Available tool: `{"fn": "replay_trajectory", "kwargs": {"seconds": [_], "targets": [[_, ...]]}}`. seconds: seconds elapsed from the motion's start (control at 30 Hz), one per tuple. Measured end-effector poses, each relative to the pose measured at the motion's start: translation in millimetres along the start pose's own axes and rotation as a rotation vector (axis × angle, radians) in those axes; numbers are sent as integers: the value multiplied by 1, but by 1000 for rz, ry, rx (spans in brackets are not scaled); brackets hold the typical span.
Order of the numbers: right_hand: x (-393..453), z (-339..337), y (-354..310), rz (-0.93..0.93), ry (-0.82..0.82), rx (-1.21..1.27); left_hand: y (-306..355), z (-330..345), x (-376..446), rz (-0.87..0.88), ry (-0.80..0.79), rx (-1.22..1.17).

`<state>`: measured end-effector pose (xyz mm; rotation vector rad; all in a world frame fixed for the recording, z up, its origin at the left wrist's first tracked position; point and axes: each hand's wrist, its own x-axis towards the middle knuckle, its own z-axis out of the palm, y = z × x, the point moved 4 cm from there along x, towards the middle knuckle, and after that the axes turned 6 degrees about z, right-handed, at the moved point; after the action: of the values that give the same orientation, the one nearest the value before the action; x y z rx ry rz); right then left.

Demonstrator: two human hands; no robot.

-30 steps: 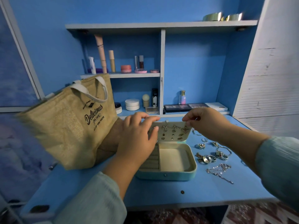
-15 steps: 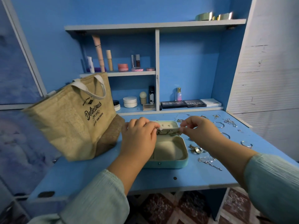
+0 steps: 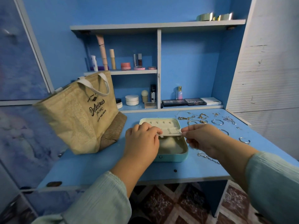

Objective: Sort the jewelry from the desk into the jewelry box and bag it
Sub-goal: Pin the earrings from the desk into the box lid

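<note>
A pale teal jewelry box [image 3: 171,158] lies open at the middle of the blue desk [image 3: 97,168], its lid [image 3: 160,122] folded back flat. Over the box's open tray I hold a cream earring panel [image 3: 171,133] nearly level, earring posts sticking up from it. My left hand [image 3: 142,141] pinches its left end and my right hand [image 3: 203,139] pinches its right end. Loose jewelry lies to the right: gold chains [image 3: 192,118], silver bangles [image 3: 217,122] and a silver chain [image 3: 208,157]. A burlap tote bag [image 3: 77,113] stands to the left.
Shelves behind the desk hold cosmetics [image 3: 131,100] and eyeshadow palettes [image 3: 184,102]. Another open bangle [image 3: 244,140] lies near the desk's right edge. A white slatted panel [image 3: 265,78] stands on the right. A patterned floor shows below the front edge.
The earring panel stood upright facing me and has been tipped down to nearly level over the tray. Both hands stayed on its ends. My view pulled back and shows more of the desk.
</note>
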<state>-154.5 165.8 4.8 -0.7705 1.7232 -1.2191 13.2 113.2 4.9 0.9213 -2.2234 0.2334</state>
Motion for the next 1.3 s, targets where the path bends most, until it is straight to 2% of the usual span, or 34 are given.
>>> {"fn": "replay_trajectory", "kwargs": {"seconds": [0.2, 0.37, 0.53, 0.73, 1.03, 1.3], "targets": [[-3, 2, 5, 56, 1, 10, 4, -2, -3, -44, -200, 8], [-2, -1, 6, 71, 10, 38, 13, -2, -2, -60, -281, -9], [-7, -17, 8, 43, 41, -14, 31, 3, 8, -38, -291, -25], [-6, -64, 11, -48, 193, -312, 83, 25, 30, 86, -299, -130], [10, -165, 29, -62, 426, -741, 154, 92, 68, 204, -511, -206], [54, -214, 38, -84, 388, -965, 166, 138, 99, 168, -584, -132]]}}
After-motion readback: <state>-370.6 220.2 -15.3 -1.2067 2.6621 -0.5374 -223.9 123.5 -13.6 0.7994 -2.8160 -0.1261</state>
